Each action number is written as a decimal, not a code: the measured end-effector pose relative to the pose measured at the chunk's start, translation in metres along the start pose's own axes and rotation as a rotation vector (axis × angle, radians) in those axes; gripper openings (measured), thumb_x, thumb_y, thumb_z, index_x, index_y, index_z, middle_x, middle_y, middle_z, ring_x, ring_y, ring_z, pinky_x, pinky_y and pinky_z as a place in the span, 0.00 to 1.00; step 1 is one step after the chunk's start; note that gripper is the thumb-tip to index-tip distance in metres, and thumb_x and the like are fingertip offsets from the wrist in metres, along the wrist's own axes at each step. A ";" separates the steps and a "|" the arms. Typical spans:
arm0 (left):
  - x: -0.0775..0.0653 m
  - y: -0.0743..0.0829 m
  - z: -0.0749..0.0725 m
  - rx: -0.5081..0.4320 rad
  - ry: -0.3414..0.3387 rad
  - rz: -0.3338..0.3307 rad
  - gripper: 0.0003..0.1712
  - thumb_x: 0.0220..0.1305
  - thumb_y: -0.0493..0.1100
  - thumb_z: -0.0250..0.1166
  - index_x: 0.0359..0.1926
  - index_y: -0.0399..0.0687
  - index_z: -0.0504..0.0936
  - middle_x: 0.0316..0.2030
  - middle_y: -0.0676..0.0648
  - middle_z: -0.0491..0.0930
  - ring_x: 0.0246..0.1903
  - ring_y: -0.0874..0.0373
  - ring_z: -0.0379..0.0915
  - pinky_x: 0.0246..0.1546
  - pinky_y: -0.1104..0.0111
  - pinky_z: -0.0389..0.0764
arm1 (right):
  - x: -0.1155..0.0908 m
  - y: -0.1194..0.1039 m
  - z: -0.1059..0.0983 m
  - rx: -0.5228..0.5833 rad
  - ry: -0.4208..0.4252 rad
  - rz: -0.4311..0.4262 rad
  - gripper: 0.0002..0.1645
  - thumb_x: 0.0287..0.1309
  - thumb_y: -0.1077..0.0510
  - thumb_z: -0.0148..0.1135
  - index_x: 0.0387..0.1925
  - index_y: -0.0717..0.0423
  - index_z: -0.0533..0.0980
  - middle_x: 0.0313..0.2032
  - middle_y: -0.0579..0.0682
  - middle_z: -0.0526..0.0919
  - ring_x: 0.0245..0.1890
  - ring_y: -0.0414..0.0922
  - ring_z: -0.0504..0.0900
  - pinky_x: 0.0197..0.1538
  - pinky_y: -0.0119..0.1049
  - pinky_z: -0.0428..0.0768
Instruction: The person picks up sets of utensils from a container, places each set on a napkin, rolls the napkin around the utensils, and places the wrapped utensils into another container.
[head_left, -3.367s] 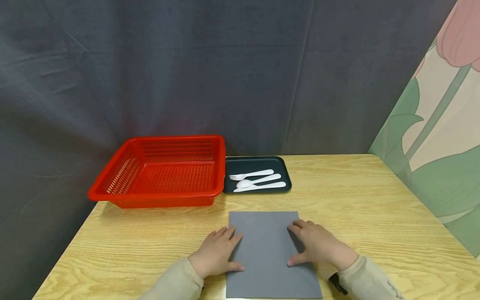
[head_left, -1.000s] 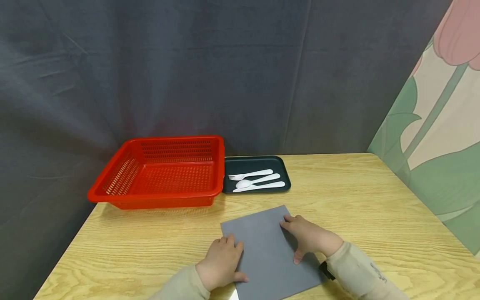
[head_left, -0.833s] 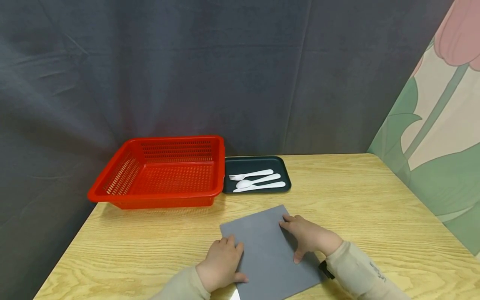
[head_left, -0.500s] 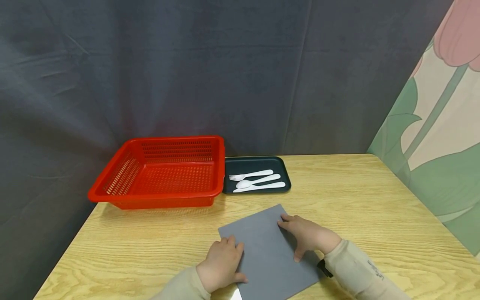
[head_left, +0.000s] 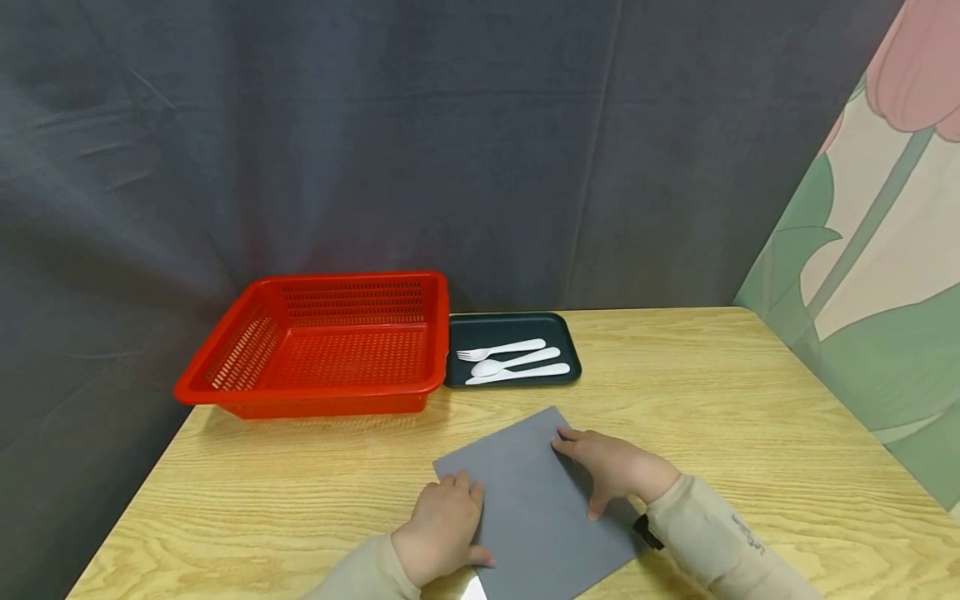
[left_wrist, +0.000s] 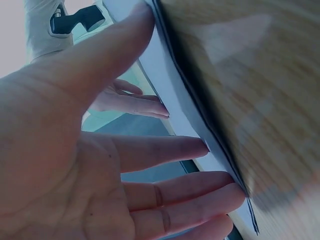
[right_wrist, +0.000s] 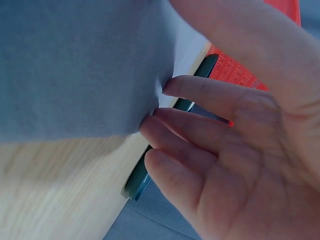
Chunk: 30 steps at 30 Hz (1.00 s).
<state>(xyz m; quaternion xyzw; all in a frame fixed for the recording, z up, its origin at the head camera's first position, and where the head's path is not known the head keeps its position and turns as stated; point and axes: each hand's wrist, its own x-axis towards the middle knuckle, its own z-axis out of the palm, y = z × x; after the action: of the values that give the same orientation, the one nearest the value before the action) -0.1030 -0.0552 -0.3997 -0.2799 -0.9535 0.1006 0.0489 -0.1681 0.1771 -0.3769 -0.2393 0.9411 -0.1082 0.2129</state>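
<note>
A grey, cloth-like rectangular sheet (head_left: 525,492) lies askew on the table, its far edge slanting up to the right. My left hand (head_left: 442,525) rests at its left edge, thumb apart from the fingers. In the left wrist view the fingertips (left_wrist: 220,187) touch the sheet's thin, layered-looking edge. My right hand (head_left: 611,467) is at the opposite edge, with fingers and thumb spread on the sheet. The right wrist view shows nearly straight fingers (right_wrist: 200,92) against the sheet's edge. Neither hand is curled round it. The sheet's nearest corner runs out of the head view.
Behind the sheet, a dark tray (head_left: 555,325) holds a white fork (head_left: 502,350), spoon (head_left: 517,361) and knife (head_left: 521,374). Left of it stands a red perforated basket (head_left: 322,389). The wooden table (head_left: 720,392) ends at a dark curtain (head_left: 412,150).
The sheet has turned counterclockwise from lying square to lying at a slant. My right hand has shifted left and slightly away from me, while my left has come slightly nearer.
</note>
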 end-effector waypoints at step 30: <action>-0.001 0.002 -0.004 -0.089 0.029 -0.004 0.34 0.30 0.72 0.70 0.26 0.48 0.81 0.20 0.51 0.70 0.20 0.60 0.70 0.17 0.71 0.69 | 0.005 0.000 -0.006 -0.032 -0.041 -0.050 0.60 0.21 0.69 0.79 0.64 0.61 0.62 0.69 0.60 0.58 0.66 0.57 0.65 0.64 0.49 0.67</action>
<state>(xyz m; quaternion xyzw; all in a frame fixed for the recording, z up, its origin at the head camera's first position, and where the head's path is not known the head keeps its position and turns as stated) -0.1005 -0.0536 -0.3960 -0.2812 -0.9568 0.0537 0.0503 -0.1748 0.1747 -0.3732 -0.2681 0.9319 -0.0934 0.2257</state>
